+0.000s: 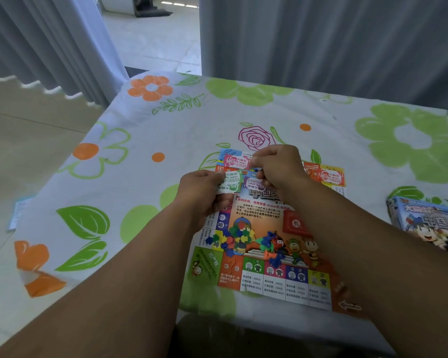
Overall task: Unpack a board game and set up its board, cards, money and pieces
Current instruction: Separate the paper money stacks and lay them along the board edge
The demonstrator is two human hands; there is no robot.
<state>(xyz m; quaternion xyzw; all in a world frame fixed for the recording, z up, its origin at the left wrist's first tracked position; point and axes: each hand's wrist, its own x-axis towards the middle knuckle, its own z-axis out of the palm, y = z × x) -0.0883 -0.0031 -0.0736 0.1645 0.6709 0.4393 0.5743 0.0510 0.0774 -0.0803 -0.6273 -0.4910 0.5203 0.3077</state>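
— What is lying on the tablecloth?
— The board is lying flat, the box sitting well to its right.
— And the hands?
— Working close together. The left hand is pinching a green note; the right hand is curling onto a purple note, grip unclear. Pieces are lying heaped on the board.

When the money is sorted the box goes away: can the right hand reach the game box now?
Probably yes: the game box lies on the right hand's own side, only bare tablecloth between it and the board. That hand pinches play money, which it must drop first.
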